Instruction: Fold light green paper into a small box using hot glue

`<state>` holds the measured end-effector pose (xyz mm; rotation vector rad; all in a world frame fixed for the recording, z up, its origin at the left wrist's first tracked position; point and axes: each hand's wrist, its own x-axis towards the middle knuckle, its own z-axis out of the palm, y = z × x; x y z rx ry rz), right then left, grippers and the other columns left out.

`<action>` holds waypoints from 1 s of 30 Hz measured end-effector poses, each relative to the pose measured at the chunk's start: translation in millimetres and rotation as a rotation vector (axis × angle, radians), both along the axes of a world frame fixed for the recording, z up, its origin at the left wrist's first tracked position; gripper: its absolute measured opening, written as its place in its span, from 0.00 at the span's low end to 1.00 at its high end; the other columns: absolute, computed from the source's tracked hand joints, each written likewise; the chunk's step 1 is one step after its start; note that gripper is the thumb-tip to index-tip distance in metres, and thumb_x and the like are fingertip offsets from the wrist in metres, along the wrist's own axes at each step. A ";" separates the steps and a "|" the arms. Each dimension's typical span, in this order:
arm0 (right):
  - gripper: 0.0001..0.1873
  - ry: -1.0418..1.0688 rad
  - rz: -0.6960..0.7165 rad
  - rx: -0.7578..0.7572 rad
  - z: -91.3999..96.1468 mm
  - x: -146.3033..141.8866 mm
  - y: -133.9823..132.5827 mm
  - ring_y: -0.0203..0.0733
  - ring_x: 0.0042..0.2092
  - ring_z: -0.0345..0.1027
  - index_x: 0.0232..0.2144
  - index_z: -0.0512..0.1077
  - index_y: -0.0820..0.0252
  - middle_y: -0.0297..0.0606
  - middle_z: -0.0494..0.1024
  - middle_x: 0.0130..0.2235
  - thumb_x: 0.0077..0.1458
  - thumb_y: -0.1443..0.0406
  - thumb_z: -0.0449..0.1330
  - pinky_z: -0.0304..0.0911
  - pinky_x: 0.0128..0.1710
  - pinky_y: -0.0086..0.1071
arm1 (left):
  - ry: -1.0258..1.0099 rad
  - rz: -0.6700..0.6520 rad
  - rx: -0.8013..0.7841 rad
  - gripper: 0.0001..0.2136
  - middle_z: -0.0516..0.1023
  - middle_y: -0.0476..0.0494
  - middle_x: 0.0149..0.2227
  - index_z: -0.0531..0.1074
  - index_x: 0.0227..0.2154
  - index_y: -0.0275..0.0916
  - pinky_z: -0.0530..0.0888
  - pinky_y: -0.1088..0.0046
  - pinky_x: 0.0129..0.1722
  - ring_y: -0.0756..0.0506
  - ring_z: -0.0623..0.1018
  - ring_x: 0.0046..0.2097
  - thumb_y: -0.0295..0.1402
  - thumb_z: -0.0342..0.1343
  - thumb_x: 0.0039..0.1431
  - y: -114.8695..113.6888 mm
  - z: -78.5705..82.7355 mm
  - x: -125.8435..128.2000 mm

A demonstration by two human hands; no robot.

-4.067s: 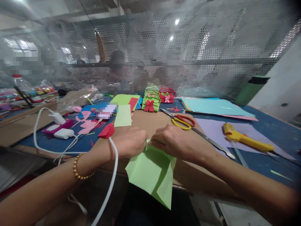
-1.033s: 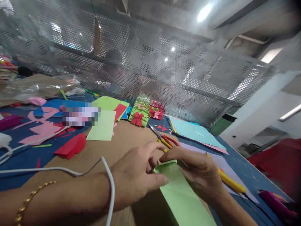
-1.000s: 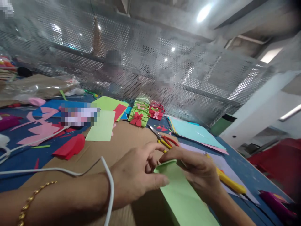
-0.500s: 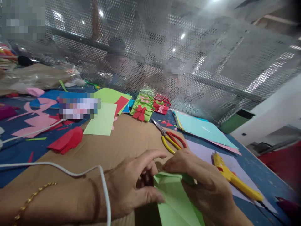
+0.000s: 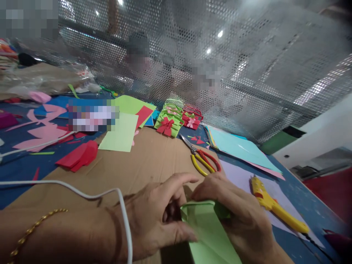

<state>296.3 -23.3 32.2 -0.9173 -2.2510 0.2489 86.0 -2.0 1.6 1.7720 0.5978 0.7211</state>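
Observation:
A light green folded paper (image 5: 210,231), shaped like a small bag, stands at the bottom middle over the brown cardboard. My left hand (image 5: 162,216) is closed at its left side, thumb on the near edge and the other fingers curled behind the top corner. On the right, my right hand (image 5: 236,216) grips the paper's upper edge and side, its fingertips partly hidden. Just beyond the hands lie scissors (image 5: 202,159) with one yellow and one red handle. A yellow glue gun (image 5: 277,209) rests to the right on a lilac sheet (image 5: 236,174).
Small green paper bags (image 5: 169,121) and a red one (image 5: 191,120) with bows stand at the back. A stack of coloured sheets (image 5: 242,146) lies right of them. A white cable (image 5: 123,209) crosses my left wrist. Red folded paper (image 5: 79,156) and pink scraps (image 5: 45,134) lie left.
The camera view has shifted slightly, so the table things sit a little higher. Both hands stay at the green paper, which has turned slightly; its top looks a bit more opened out.

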 end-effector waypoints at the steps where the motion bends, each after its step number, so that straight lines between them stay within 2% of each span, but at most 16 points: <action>1: 0.08 0.010 -0.002 -0.009 -1.4 0.9 0.3 0.40 0.32 0.69 0.33 0.70 0.55 0.35 0.76 0.30 0.55 0.73 0.61 0.61 0.35 0.37 | -0.011 0.010 -0.012 0.30 0.71 0.55 0.32 0.61 0.61 0.48 0.66 0.78 0.28 0.53 0.70 0.29 0.36 0.64 0.56 0.8 -0.4 0.4; 6: 0.07 0.040 0.028 -0.033 -4.9 1.1 -0.3 0.39 0.31 0.66 0.33 0.69 0.57 0.33 0.74 0.29 0.55 0.68 0.65 0.60 0.34 0.36 | 0.008 0.013 -0.104 0.19 0.72 0.55 0.30 0.70 0.47 0.42 0.66 0.77 0.28 0.52 0.70 0.29 0.38 0.65 0.54 2.0 -1.1 1.7; 10: 0.07 0.004 0.032 -0.052 -1.3 -2.4 -0.6 0.38 0.30 0.66 0.33 0.70 0.58 0.33 0.73 0.29 0.57 0.65 0.66 0.60 0.33 0.35 | 0.055 0.020 -0.169 0.12 0.69 0.57 0.24 0.70 0.37 0.39 0.63 0.77 0.25 0.52 0.69 0.26 0.39 0.63 0.55 2.0 2.5 2.3; 12: 0.07 0.000 0.028 -0.056 0.0 -3.0 0.5 0.38 0.30 0.67 0.33 0.71 0.58 0.34 0.74 0.29 0.56 0.66 0.66 0.61 0.33 0.35 | 0.036 0.027 -0.189 0.11 0.69 0.56 0.24 0.70 0.37 0.39 0.64 0.77 0.25 0.52 0.69 0.25 0.38 0.61 0.56 2.3 3.6 2.6; 16: 0.08 0.002 0.023 -0.037 -1.2 -2.5 3.6 0.36 0.29 0.67 0.33 0.71 0.58 0.32 0.75 0.29 0.53 0.68 0.68 0.60 0.34 0.35 | 0.052 0.086 -0.080 0.07 0.73 0.54 0.29 0.74 0.37 0.40 0.67 0.76 0.30 0.51 0.70 0.30 0.35 0.60 0.56 3.0 1.5 2.2; 19: 0.09 -0.014 0.032 -0.026 -3.1 -1.4 4.5 0.35 0.29 0.66 0.32 0.71 0.58 0.30 0.75 0.29 0.53 0.69 0.68 0.59 0.35 0.34 | 0.102 0.098 -0.057 0.06 0.73 0.54 0.29 0.76 0.36 0.41 0.66 0.75 0.31 0.51 0.69 0.31 0.36 0.60 0.56 3.1 -1.0 1.7; 24: 0.09 -0.037 0.020 0.008 -3.5 0.3 3.1 0.36 0.31 0.67 0.32 0.70 0.57 0.31 0.77 0.30 0.53 0.74 0.64 0.60 0.35 0.34 | 0.103 0.091 -0.072 0.06 0.72 0.54 0.27 0.77 0.35 0.40 0.65 0.75 0.31 0.51 0.70 0.31 0.34 0.60 0.55 3.8 -1.6 2.6; 30: 0.09 -0.052 -0.013 -0.058 -3.4 0.2 4.5 0.37 0.32 0.68 0.32 0.73 0.57 0.32 0.77 0.29 0.51 0.75 0.63 0.61 0.33 0.32 | 0.106 0.094 -0.157 0.06 0.72 0.55 0.25 0.77 0.32 0.39 0.64 0.77 0.28 0.52 0.68 0.28 0.34 0.63 0.52 5.8 -2.9 4.4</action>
